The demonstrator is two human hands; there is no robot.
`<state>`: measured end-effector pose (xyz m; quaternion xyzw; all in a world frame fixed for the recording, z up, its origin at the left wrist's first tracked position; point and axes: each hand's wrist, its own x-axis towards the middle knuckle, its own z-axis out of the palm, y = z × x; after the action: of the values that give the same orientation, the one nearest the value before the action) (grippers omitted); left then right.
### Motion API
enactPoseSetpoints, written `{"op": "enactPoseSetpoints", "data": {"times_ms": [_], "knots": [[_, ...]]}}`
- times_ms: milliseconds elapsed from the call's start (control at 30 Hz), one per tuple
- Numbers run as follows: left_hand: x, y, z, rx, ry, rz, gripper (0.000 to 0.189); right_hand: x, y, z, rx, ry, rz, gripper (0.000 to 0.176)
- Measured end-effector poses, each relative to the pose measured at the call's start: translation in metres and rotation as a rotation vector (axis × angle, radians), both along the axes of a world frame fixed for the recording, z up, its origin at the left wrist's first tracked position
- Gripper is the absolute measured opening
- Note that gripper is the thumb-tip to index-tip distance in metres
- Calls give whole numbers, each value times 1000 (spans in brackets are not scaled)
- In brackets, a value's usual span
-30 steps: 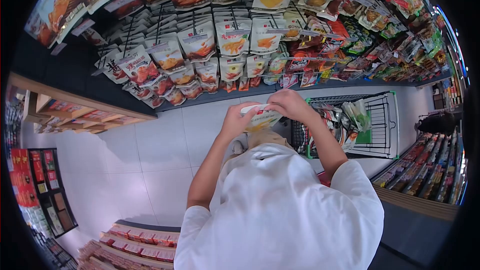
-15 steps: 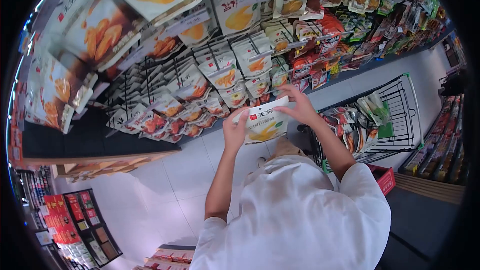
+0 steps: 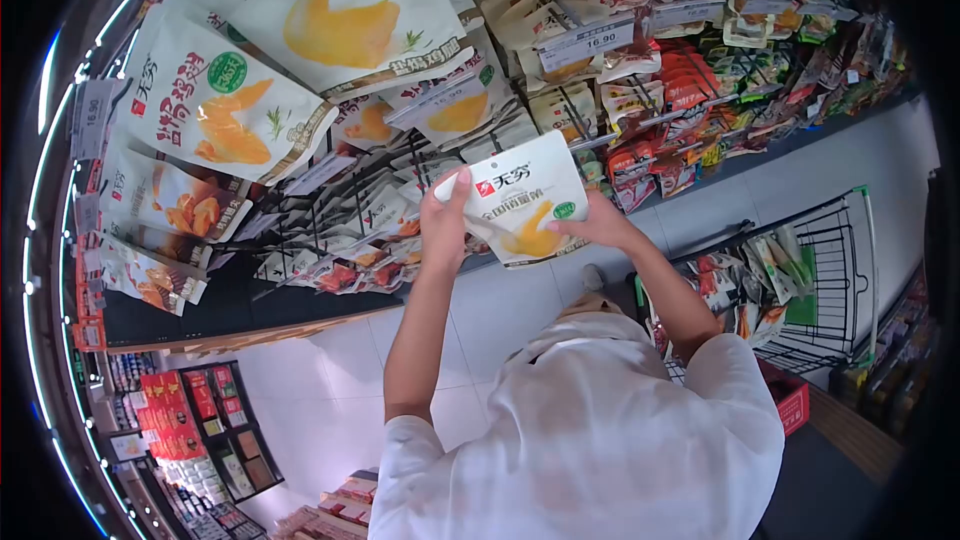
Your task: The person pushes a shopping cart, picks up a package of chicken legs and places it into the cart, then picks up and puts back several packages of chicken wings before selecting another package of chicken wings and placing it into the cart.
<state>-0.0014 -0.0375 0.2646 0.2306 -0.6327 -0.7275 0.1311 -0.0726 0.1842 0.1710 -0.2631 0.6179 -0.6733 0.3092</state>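
White pouch (image 3: 530, 182), left fingers (image 3: 460, 187) pinching its left edge, right fingers (image 3: 575, 228) gripping its right side, hanging packs (image 3: 238, 112) beyond

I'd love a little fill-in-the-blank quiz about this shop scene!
1. The left hand and right hand hold a pouch whose round badge is ____.
2. The cart stands to the person's ____.
3. The shirt is ____.
4. The clearest price tag reads ____.

Missing words: green; right; white; 16.90.
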Motion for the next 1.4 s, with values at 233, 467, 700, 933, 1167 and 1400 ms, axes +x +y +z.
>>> {"op": "enactPoseSetpoints", "data": {"times_ms": [233,467,700,933,1167,1400], "knots": [[-26,-13,15,20,-60,87,38,-26,-13,-11,50,66,-94,34],[-30,-11,45,-623,310,315,38,-31,-11,-10,112,185,-172,33],[-18,-19,90,-135,202,58,21,-28,-11,8,78,220,-184,31],[-19,-30,113,631,252,-219,25,-33,-16,33,63,236,-269,33],[-21,-37,115,753,229,-318,26,-31,-26,54,-29,194,-292,33],[-20,-41,114,769,207,-299,25,-34,-42,48,-32,189,-297,30]]}}
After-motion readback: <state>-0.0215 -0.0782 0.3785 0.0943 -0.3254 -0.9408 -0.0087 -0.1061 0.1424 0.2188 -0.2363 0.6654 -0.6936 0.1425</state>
